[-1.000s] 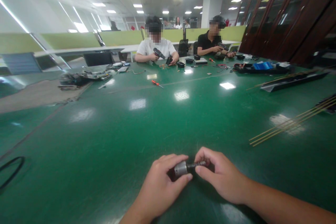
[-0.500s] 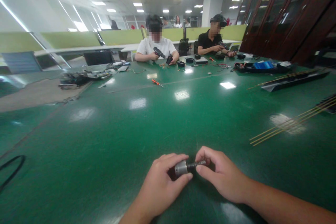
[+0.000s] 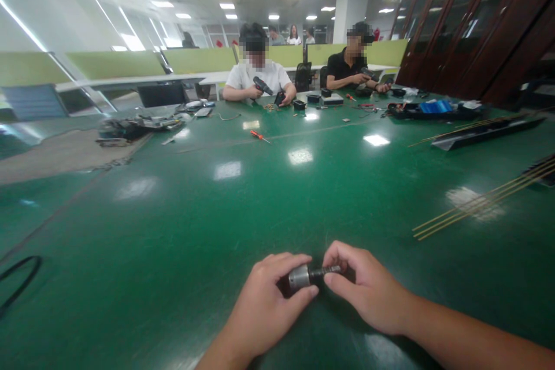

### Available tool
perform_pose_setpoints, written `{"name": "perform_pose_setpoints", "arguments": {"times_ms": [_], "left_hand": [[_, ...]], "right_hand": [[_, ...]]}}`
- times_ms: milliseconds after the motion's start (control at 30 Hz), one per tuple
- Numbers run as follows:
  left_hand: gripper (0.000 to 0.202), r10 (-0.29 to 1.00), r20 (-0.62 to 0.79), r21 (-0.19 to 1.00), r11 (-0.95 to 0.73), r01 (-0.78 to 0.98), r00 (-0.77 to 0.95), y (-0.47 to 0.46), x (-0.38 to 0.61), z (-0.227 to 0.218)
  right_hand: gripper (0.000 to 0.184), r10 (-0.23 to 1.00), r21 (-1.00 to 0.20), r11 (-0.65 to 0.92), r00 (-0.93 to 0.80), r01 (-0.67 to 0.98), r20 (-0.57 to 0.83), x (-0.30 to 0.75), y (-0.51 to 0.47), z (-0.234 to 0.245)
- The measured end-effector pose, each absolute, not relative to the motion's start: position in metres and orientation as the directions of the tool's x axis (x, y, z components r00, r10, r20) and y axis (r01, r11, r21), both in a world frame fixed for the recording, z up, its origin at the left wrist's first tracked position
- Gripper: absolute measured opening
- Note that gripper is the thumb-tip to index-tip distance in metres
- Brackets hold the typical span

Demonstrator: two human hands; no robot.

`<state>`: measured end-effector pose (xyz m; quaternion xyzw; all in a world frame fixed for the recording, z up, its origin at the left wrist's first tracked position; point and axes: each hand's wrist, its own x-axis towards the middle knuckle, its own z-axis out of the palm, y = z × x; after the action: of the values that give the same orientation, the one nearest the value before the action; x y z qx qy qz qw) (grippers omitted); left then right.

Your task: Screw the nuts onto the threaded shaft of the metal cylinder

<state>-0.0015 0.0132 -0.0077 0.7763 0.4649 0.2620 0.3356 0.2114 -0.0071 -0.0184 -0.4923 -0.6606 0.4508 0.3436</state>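
Low in the middle of the head view is a short silver metal cylinder point(image 3: 299, 278) with a dark, ridged shaft point(image 3: 323, 272) pointing right. My left hand point(image 3: 271, 298) is closed round the cylinder, thumb on the near side and fingers on the far side. My right hand point(image 3: 366, 286) is closed at the shaft's free end, with thumb and forefinger on either side of it. The part lies roughly level, just above or on the green tabletop point(image 3: 243, 214); which of the two I cannot tell. The cylinder's left end is hidden in my left hand.
Thin yellow rods point(image 3: 481, 202) lie on the right. An orange screwdriver point(image 3: 259, 136) rests farther off. A black cable loop point(image 3: 26, 283) is at the left edge. Across the table, two people hold power drills point(image 3: 262, 86) among black boxes. Scattered parts point(image 3: 139, 127) lie back left.
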Motion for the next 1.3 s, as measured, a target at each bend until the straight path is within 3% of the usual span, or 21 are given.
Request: {"name": "perform_pose_setpoints", "arguments": {"times_ms": [1300], "left_hand": [[0.027,0.895,0.102,0.754,-0.354,0.553,0.434,0.0126,-0.003,-0.0105]], "right_hand": [[0.003,0.964,-0.932,0.101,-0.268,0.348,0.005,0.2117,-0.0071,-0.0191]]}}
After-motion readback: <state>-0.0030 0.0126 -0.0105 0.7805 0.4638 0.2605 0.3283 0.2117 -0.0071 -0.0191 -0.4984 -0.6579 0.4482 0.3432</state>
